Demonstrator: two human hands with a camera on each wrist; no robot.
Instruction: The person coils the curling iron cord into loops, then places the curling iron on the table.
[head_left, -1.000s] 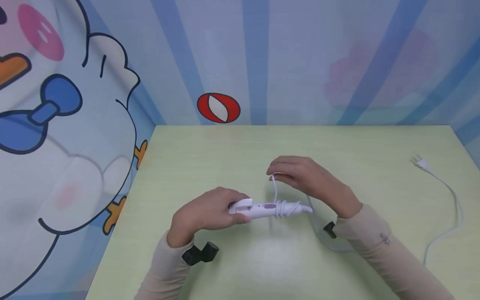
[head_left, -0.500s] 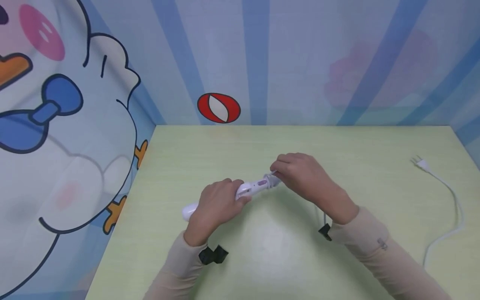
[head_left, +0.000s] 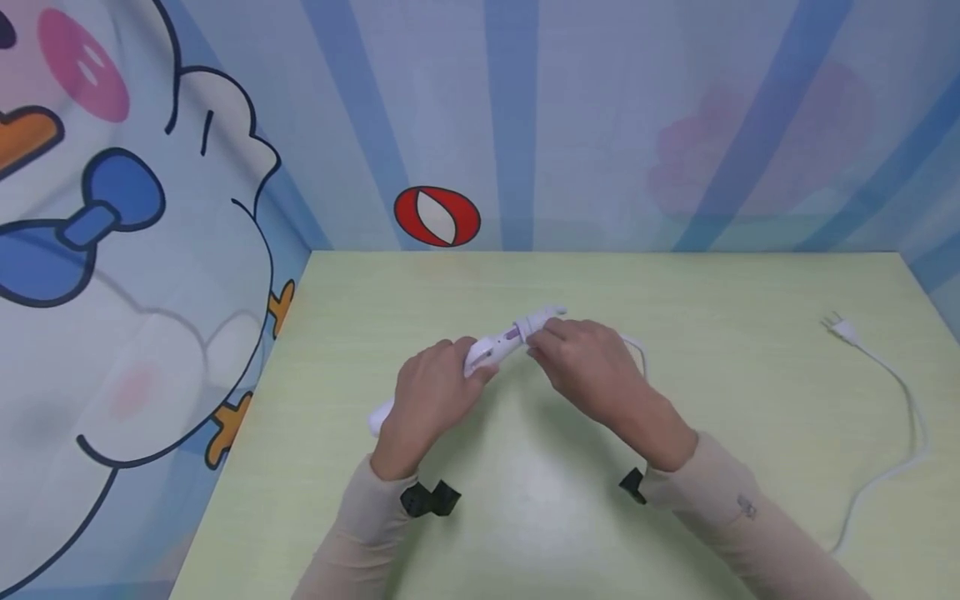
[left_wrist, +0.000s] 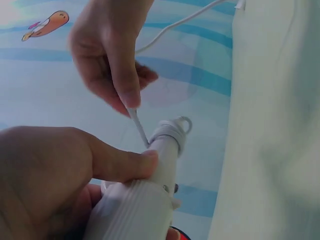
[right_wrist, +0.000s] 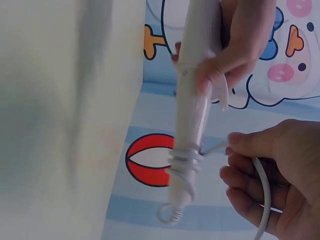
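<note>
My left hand (head_left: 435, 387) grips a white curling iron (head_left: 493, 350) around its middle, near the clamp lever, holding it above the table. The iron tilts so that its handle end points up and to the right in the head view. Several turns of white cord (right_wrist: 184, 160) are wound round the handle, and a small loop shows at its end. My right hand (head_left: 592, 371) pinches the cord between thumb and forefinger close beside the handle. From there the cord runs across the palm, as the right wrist view shows. Part of the iron's barrel is hidden behind my left hand.
The cord's two-pin plug (head_left: 843, 330) lies at the right of the pale green table (head_left: 420, 292), with a curved length of cord (head_left: 911, 417) trailing towards the near edge. Printed cartoon panels (head_left: 585, 125) stand behind and to the left.
The curling iron has gone from nearly level to tilted, its handle end rising. My right hand has carried the cord from the handle's far side over its end to the near side.
</note>
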